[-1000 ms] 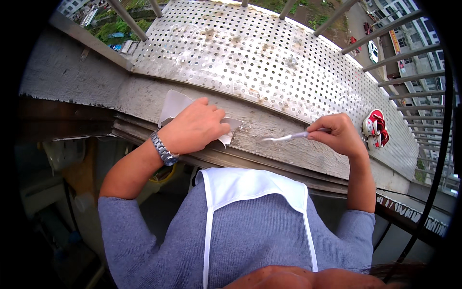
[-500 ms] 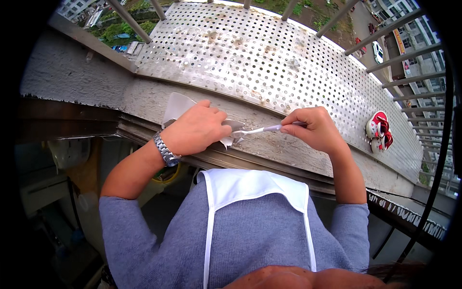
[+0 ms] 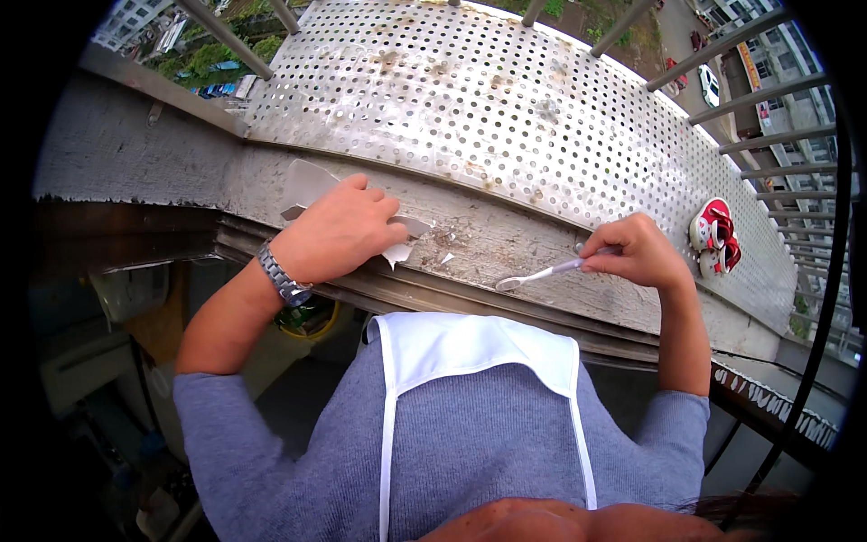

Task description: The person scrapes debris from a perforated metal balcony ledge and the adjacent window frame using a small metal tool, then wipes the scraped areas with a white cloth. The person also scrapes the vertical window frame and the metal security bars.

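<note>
Slim white tool [image 3: 546, 273] is at concrete ledge [image 3: 614, 298], right of centre, handle pinched btwn thumb & fingers of R hand [image 3: 632, 253], tip pointing left; can't tell if tip touches ledge. L hand [image 3: 336, 230], w/ watch [image 3: 283, 275] on wrist, is clamped on pale sheet [image 3: 309, 183] to the left, w/ debris [image 3: 449, 236] & small white scrap [image 3: 448, 258] on ledge btwn hands. Red-white shoes [image 3: 713, 237] sit at right on perforated panel [image 3: 433, 99].

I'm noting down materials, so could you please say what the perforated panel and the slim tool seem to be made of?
Perforated panel: probably bare metal, given its silvery sheen. Slim tool: perhaps smooth plastic, from its even, pale surface.
</note>
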`<state>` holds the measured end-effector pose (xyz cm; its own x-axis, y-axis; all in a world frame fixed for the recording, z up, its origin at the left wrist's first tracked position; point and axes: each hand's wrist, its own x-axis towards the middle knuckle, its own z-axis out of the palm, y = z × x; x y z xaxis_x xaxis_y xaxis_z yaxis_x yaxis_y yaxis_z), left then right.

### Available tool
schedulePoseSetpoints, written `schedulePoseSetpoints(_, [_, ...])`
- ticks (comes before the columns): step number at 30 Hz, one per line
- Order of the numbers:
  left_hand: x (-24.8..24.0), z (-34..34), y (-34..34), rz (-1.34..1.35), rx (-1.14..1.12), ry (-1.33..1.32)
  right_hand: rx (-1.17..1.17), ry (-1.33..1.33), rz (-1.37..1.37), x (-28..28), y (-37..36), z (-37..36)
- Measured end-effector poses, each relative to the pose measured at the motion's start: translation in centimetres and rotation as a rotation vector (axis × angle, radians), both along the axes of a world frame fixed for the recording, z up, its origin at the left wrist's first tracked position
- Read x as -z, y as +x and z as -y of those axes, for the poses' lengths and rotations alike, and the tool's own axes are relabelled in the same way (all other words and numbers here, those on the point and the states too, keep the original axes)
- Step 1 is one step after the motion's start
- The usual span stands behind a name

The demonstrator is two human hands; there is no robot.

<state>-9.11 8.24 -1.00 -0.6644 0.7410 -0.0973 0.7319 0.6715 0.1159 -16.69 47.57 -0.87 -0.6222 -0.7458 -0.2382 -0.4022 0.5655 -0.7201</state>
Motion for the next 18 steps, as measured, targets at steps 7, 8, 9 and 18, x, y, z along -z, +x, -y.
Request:
schedulePoseSetpoints(7, [0.0, -0.2, -0.3, 0.021, 0.039, -0.041, 0.014, -0.048, 0.084, 2.0, 0.1, 5.5])
schedulePoseSetpoints(8, [0.0, -0.1, -0.3, 0.023, 0.043, -0.031, 0.020, -0.092, 0.063, 2.4, 0.4, 6.2])
schedulePoseSetpoints(9, [0.0, -0.1, -0.2, 0.020, 0.039, -0.031, 0.026, -0.136, 0.042, 3.0, 1.0, 6.9])
schedulePoseSetpoints(18, [0.6, 0.0, 0.1, -0.025, 0.022, 0.041, 0.196, -0.246, -0.102, 1.0, 3.0, 7.6])
